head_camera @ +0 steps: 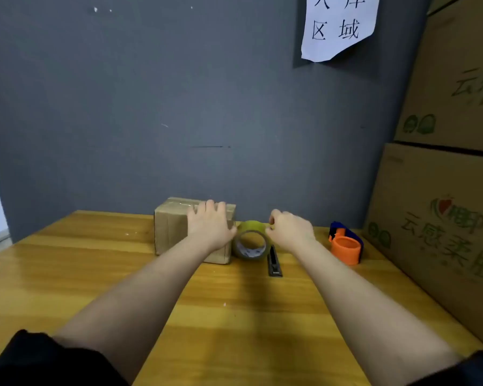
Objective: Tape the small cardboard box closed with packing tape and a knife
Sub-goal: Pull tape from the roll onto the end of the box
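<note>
- the small cardboard box (pixel 173 229) is sitting on the wooden table (pixel 95 274), close to the grey wall (pixel 123 107), flaps down; some clear tape seems to be showing already on its top, though glare is making that hard to confirm.
- the left hand (pixel 211 224) is lying flat on the near right part of the box, fingers straight and spread over the top edge, pressing rather than gripping.
- the roll of tape (pixel 250 242) is standing on edge just beside the box's right side, between the two hands.
- the right hand (pixel 290 228) is hovering at the roll's upper right, fingers curled in with the tips together as if pinching at the tape end; whether it is actually holding tape cannot be told from here.
- the knife (pixel 274 261), dark and slim, is lying on the table just in front of the roll, untouched.
- an orange and blue tape dispenser (pixel 346 246) is sitting well to the right, near large stacked cartons (pixel 444 190).
- risks, as a judgement: the loose end may be slipping back onto the roll if the pinch is weak; the roll may be rolling off toward the knife once pulled; the light box may be sliding if the flat hand eases; tape pulled crooked may be sticking to itself.
</note>
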Demonstrator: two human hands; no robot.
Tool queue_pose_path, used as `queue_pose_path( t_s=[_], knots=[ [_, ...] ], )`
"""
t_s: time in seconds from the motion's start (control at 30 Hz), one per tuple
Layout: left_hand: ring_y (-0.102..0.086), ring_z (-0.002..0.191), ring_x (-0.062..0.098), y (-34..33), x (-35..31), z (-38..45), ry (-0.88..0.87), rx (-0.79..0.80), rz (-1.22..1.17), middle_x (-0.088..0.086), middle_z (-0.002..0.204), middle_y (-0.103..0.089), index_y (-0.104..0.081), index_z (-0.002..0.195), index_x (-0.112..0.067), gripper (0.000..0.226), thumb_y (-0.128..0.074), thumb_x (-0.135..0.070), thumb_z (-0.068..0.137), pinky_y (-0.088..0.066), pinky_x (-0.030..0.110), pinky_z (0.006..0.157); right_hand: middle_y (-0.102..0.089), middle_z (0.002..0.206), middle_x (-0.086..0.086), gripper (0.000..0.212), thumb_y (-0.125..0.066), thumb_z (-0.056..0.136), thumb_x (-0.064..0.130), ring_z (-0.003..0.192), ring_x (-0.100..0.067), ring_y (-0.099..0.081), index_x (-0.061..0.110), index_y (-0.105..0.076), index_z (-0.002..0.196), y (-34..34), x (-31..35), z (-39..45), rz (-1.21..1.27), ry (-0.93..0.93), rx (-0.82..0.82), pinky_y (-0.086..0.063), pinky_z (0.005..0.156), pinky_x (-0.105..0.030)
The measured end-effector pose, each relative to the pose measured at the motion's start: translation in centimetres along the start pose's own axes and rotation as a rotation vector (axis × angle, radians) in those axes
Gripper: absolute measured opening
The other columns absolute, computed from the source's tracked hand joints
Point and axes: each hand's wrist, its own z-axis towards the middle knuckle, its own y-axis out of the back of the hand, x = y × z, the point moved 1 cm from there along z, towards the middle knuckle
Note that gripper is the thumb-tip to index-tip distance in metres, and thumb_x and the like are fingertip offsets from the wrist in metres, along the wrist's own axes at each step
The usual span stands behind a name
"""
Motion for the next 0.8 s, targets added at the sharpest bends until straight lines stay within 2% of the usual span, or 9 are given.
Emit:
queue_pose_path(
  t_s=[0.13, 0.23, 0.3, 0.37, 0.5, 0.57, 0.63, 0.73, 0.8],
  knots=[
    [-0.020, 0.144, 0.029, -1.7, 0.3, 0.4, -0.014, 0.008, 0.046, 0.011, 0.154, -0.026, -0.021, 0.147, -0.020, 0.079, -0.044, -0.062, 0.084, -0.016, 0.051, 0.116, -0.037, 0.146, -0.010, 0.063, -0.055, 0.089, 0.038, 0.132, -0.032, -0.039, 0.018, -0.028, 0.142, -2.8, -0.1, 0.6, 0.146, -0.089, 0.185, -0.041, 0.102, -0.043],
    [-0.007, 0.148, 0.030, -3.0, 0.3, 1.1, 0.032, -0.006, 0.037, 0.010, 0.159, -0.014, -0.015, 0.149, -0.027, 0.079, -0.038, -0.066, 0.084, -0.009, 0.052, 0.117, -0.023, 0.155, -0.009, 0.076, -0.057, 0.088, 0.037, 0.141, -0.032, -0.027, 0.022, -0.014, 0.149, -4.6, 0.2, 1.9, 0.230, -0.116, 0.211, -0.031, 0.110, -0.046],
    [-0.010, 0.147, 0.030, -3.6, 0.2, 1.4, 0.066, -0.045, 0.047, 0.010, 0.158, -0.017, -0.021, 0.147, -0.031, 0.071, -0.036, -0.064, 0.086, -0.010, 0.050, 0.115, -0.019, 0.157, -0.006, 0.079, -0.058, 0.088, 0.035, 0.143, -0.030, -0.023, 0.025, -0.010, 0.150, -5.4, 0.4, 2.4, 0.252, -0.103, 0.199, -0.027, 0.113, -0.047],
    [-0.020, 0.142, 0.030, -3.9, 0.4, 1.6, 0.091, -0.076, 0.038, 0.010, 0.152, -0.029, -0.033, 0.143, -0.034, 0.061, -0.037, -0.060, 0.088, -0.018, 0.048, 0.112, -0.021, 0.157, -0.005, 0.080, -0.059, 0.088, 0.032, 0.143, -0.029, -0.023, 0.025, -0.010, 0.150, -6.1, 0.7, 2.9, 0.268, -0.083, 0.205, -0.026, 0.113, -0.047],
    [-0.031, 0.134, 0.030, -4.4, 0.9, 1.7, 0.099, -0.107, 0.000, 0.007, 0.142, -0.042, -0.043, 0.136, -0.036, 0.050, -0.039, -0.055, 0.090, -0.029, 0.046, 0.103, -0.034, 0.149, -0.009, 0.071, -0.061, 0.087, 0.025, 0.134, -0.030, -0.039, 0.022, -0.022, 0.146, -6.8, 0.6, 3.4, 0.245, -0.066, 0.125, -0.039, 0.105, -0.044],
    [-0.031, 0.135, 0.029, -4.5, 1.2, 1.7, 0.084, -0.108, -0.029, 0.005, 0.142, -0.043, -0.043, 0.136, -0.036, 0.048, -0.040, -0.052, 0.090, -0.030, 0.045, 0.103, -0.040, 0.140, -0.007, 0.062, -0.063, 0.085, 0.023, 0.122, -0.030, -0.051, 0.023, -0.031, 0.138, -6.7, 0.3, 3.2, 0.263, -0.067, 0.069, -0.048, 0.091, -0.041],
    [-0.031, 0.136, 0.026, -4.6, 1.8, 1.8, 0.035, -0.112, -0.064, 0.004, 0.143, -0.043, -0.043, 0.137, -0.035, 0.047, -0.040, -0.047, 0.092, -0.032, 0.044, 0.103, -0.043, 0.132, -0.004, 0.058, -0.065, 0.081, 0.026, 0.110, -0.031, -0.057, 0.025, -0.035, 0.131, -6.2, 0.2, 2.5, 0.280, -0.053, 0.046, -0.050, 0.078, -0.039],
    [-0.032, 0.137, 0.025, -4.8, 3.0, 1.8, -0.051, -0.082, -0.172, 0.004, 0.144, -0.042, -0.042, 0.138, -0.031, 0.045, -0.042, -0.038, 0.093, -0.036, 0.041, 0.105, -0.045, 0.129, -0.001, 0.056, -0.063, 0.079, 0.035, 0.107, -0.029, -0.058, 0.026, -0.037, 0.127, -5.9, 0.7, 0.9, 0.268, -0.017, 0.020, -0.050, 0.078, -0.038],
    [-0.031, 0.138, 0.024, -4.8, 3.5, 1.8, -0.117, -0.055, -0.267, 0.004, 0.145, -0.041, -0.043, 0.139, -0.027, 0.045, -0.044, -0.031, 0.094, -0.032, 0.038, 0.111, -0.045, 0.130, 0.000, 0.059, -0.064, 0.077, 0.042, 0.112, -0.028, -0.056, 0.025, -0.038, 0.128, -5.9, 1.3, -0.4, 0.334, -0.028, 0.028, -0.047, 0.082, -0.037]
  ],
)
